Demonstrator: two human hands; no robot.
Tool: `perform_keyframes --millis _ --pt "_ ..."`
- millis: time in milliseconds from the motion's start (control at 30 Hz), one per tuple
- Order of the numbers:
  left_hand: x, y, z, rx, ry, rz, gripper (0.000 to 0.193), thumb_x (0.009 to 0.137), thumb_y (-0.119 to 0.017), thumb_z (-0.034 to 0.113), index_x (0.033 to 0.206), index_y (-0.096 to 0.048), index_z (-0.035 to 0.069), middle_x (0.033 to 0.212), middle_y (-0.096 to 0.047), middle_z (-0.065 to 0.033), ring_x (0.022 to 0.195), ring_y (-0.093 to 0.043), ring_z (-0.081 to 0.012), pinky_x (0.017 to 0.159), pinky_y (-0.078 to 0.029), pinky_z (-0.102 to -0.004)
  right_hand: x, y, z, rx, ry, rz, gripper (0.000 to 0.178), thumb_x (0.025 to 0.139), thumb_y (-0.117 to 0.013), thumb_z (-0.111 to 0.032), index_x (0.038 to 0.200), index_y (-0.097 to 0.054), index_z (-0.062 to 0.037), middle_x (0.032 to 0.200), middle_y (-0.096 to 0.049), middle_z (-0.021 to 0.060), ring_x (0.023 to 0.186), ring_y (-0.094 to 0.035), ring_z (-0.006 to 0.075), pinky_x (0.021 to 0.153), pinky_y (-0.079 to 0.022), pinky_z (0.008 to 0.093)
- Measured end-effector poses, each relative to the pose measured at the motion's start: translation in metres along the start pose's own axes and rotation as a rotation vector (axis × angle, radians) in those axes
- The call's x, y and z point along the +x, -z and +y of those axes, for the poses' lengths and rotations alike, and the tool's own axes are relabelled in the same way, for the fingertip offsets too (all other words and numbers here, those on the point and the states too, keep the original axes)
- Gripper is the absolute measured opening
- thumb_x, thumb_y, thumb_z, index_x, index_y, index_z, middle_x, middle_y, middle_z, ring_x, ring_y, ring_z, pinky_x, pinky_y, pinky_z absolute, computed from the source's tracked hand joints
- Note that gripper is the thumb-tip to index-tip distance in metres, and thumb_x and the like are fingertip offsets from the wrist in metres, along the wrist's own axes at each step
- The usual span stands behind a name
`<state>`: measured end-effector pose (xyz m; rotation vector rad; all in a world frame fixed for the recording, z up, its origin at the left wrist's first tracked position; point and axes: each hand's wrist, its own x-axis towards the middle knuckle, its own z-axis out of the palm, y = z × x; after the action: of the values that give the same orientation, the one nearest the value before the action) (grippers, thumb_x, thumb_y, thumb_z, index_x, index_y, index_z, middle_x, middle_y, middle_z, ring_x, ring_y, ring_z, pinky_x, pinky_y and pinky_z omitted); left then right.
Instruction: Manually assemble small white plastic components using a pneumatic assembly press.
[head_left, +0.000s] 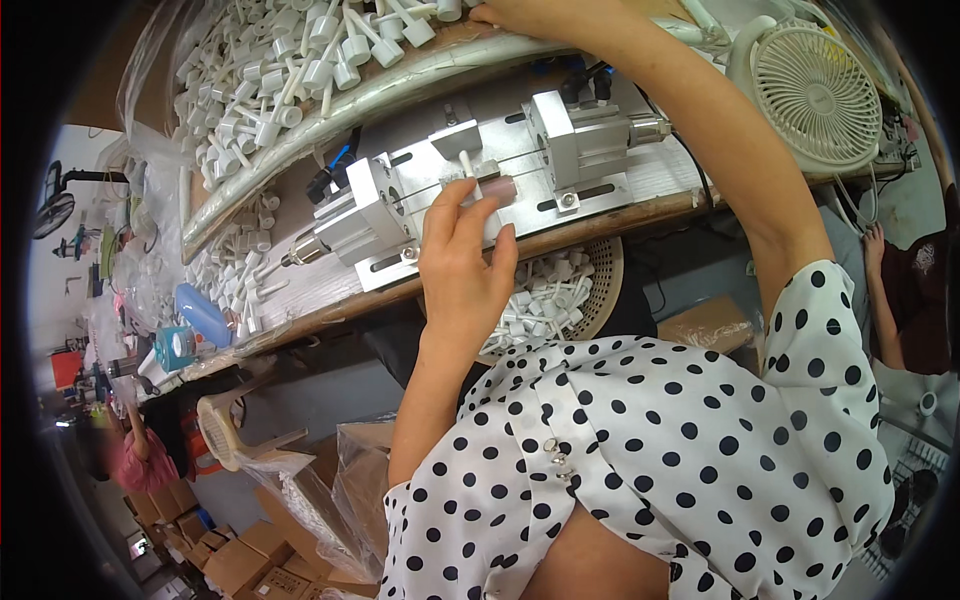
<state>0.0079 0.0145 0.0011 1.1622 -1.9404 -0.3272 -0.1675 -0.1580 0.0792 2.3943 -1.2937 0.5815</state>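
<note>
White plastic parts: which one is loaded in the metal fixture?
The single white part standing upright at the centre of the metal fixture, just above the left hand. The others lie loose in the heap and basket.

I am seeing a small white plastic piece [465, 163] standing upright in the middle slot of the metal press fixture [480, 170], its thin stem pointing up. More white plastic pieces [290, 70] are lying heaped in the tray behind.
</note>
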Motion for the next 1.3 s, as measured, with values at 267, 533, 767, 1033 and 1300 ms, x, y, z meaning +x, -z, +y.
perform_keyframes --millis 267,533,767,1033,1300 --pt "0.010 -0.004 0.006 0.142 -0.066 -0.085 0.025 0.073 -0.062 0.004 0.096 -0.056 -0.001 0.109 -0.053 -0.0165 0.093 -0.052 -0.0330 0.079 -0.043 -0.0384 0.002 -0.019 0.009 -0.069 0.201 0.285 0.009 0.073 -0.052 -0.013 0.077 -0.054 -0.0057 0.075 -0.055 0.0137 0.076 -0.056 0.0296 0.064 -0.046 0.0397" --pt "0.004 -0.006 0.000 0.211 -0.145 -0.088 0.026 0.073 -0.064 0.003 0.096 -0.056 -0.002 0.111 -0.053 -0.0173 0.091 -0.052 -0.0318 0.077 -0.043 -0.0381 -0.037 0.020 0.002 0.477 0.091 0.444 0.022 0.079 -0.058 -0.014 0.095 -0.060 0.0005 0.080 -0.061 0.0159 0.073 -0.059 0.0293 0.065 -0.046 0.0344" --pt "0.006 -0.004 0.000 0.218 -0.143 -0.101 0.025 0.074 -0.063 0.003 0.097 -0.055 -0.002 0.109 -0.053 -0.0175 0.094 -0.052 -0.0324 0.079 -0.044 -0.0378 -0.088 0.058 -0.031 0.830 -0.068 0.168 0.017 0.079 -0.059 -0.014 0.090 -0.062 -0.0020 0.079 -0.061 0.0123 0.072 -0.058 0.0272 0.065 -0.046 0.0345" --pt "-0.009 0.009 0.003 0.010 -0.124 0.026 0.026 0.070 -0.068 0.005 0.093 -0.058 -0.001 0.105 -0.054 -0.0162 0.091 -0.056 -0.0307 0.077 -0.046 -0.0352 -0.116 0.029 -0.072 0.704 0.316 0.186 0.016 0.073 -0.065 -0.015 0.082 -0.062 -0.0022 0.074 -0.058 0.0076 0.080 -0.056 0.0229 0.069 -0.046 0.0323" --pt "-0.027 0.049 -0.010 0.016 -0.087 -0.086 0.023 0.066 -0.070 0.004 0.087 -0.061 0.000 0.094 -0.059 -0.0137 0.086 -0.057 -0.0276 0.074 -0.046 -0.0328 -0.104 -0.002 -0.087 0.406 0.505 0.103 0.012 0.068 -0.057 -0.014 0.063 -0.051 -0.0050 0.066 -0.053 0.0067 0.073 -0.054 0.0206 0.069 -0.044 0.0307"
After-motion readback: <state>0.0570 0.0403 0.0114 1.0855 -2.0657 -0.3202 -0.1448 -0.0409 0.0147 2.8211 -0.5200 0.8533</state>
